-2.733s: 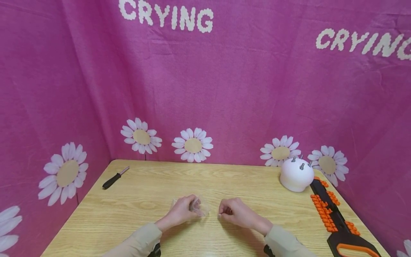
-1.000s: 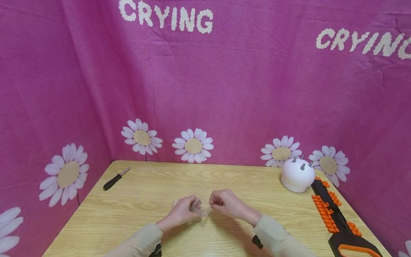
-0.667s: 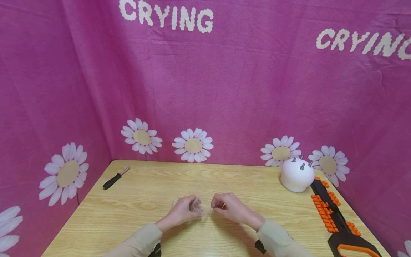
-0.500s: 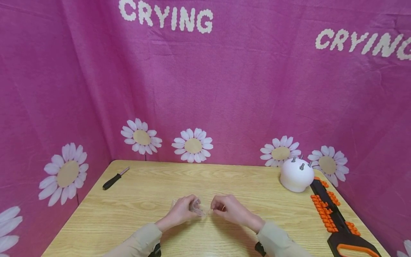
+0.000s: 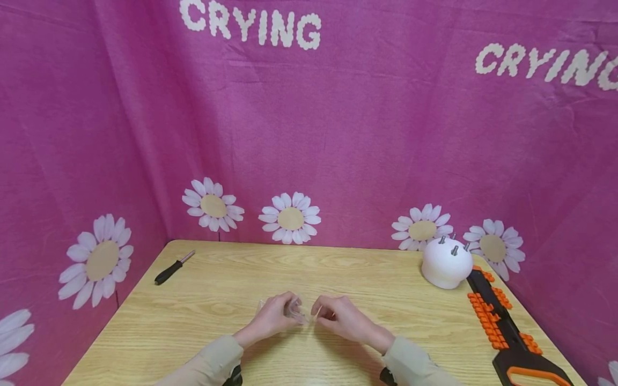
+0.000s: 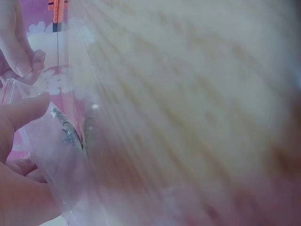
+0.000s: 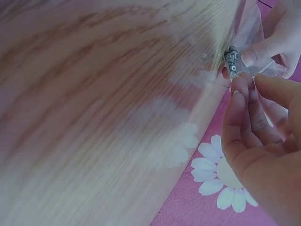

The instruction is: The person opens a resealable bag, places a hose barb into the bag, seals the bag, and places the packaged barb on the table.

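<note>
My left hand [image 5: 274, 317] grips a clear plastic zip bag [image 6: 56, 155], thumb along its side near the mouth. Inside lie several small shiny metal pieces [image 7: 231, 59], some ring-like, gathered low in the bag. My right hand [image 5: 344, 319] is just right of the bag, fingers bent towards its mouth. In the right wrist view its fingertips [image 7: 239, 84] overlap the bag's edge, with a tiny bright speck by the forefinger. I cannot tell whether they pinch anything. The left wrist view shows the right hand [image 6: 19, 56] just beyond the bag's edge.
A black-handled screwdriver [image 5: 169, 272] lies at the table's [image 5: 241, 268] back left. At the back right stands a white rounded object [image 5: 446, 265] with several metal studs on top. Beside it a long black-and-orange tool [image 5: 504, 321] runs along the right edge. A magenta cloth [image 5: 338, 134] hangs behind.
My right hand has come left from farther away, closing on the bag's mouth; over the last half second its fingers spread a little. The left hand keeps its hold on the bag.
</note>
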The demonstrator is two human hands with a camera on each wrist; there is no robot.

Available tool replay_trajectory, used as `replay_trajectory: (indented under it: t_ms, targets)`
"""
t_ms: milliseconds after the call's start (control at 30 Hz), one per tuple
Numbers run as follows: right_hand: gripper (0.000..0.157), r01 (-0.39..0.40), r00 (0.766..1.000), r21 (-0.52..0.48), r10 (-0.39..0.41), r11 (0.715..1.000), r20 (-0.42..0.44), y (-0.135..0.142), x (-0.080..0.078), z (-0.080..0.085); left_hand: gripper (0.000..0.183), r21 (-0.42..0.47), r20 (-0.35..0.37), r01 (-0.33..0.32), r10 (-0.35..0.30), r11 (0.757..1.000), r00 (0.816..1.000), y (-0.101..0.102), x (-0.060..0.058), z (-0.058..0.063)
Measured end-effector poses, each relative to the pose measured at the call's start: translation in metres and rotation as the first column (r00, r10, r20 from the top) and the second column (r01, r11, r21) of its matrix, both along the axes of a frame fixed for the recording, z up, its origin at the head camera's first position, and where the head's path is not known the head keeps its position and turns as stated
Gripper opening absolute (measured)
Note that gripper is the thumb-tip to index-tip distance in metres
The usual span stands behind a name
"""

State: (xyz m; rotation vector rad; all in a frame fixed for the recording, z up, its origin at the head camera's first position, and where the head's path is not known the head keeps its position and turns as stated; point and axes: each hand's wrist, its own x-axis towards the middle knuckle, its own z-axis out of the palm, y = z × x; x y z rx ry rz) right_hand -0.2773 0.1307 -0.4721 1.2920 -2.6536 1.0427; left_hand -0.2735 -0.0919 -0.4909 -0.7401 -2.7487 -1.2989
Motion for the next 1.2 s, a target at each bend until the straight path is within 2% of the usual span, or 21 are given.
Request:
replay_trajectory:
  t_ms: [400, 633, 833, 933, 1000, 1067, 1200]
  targets:
    - [0.006, -0.021, 1.0, -0.023, 0.022, 0.999, 0.012, -0.004, 0.0, 0.002, 0.031, 0.013, 0.032, -0.001, 0.0, 1.0, 0.999, -0.003, -0.001, 0.002]
    - [0.004, 0.012, 0.994, -0.015, -0.01, 1.0, 0.107, -0.005, 0.0, 0.003, 0.031, 0.003, 0.042, -0.004, 0.004, 1.0, 0.999, -0.003, -0.002, 0.0]
    - [0.015, 0.06, 0.989, -0.05, -0.053, 0.997, 0.136, -0.005, -0.002, 0.003, 0.028, 0.008, 0.023, 0.027, -0.027, 1.0, 0.999, -0.006, -0.004, 0.0]
    - [0.017, 0.087, 0.988, -0.048, -0.08, 0.995, 0.132, -0.005, -0.003, 0.002, 0.031, 0.016, 0.061, 0.052, -0.053, 0.999, 0.997, -0.008, -0.006, 0.001]
    - [0.017, 0.1, 0.988, -0.048, -0.093, 0.994, 0.126, -0.005, -0.004, 0.002, 0.037, 0.024, 0.119, 0.071, -0.073, 0.997, 0.99, -0.01, -0.007, 0.003]
    - [0.016, 0.107, 0.987, -0.052, -0.1, 0.993, 0.125, -0.005, -0.004, 0.002, 0.046, 0.038, 0.183, 0.093, -0.098, 0.995, 0.978, -0.012, -0.008, 0.006]
    - [0.014, 0.114, 0.988, -0.058, -0.107, 0.992, 0.11, -0.004, -0.004, 0.002, 0.05, 0.046, 0.238, 0.173, -0.179, 0.984, 0.955, -0.018, -0.008, 0.012]
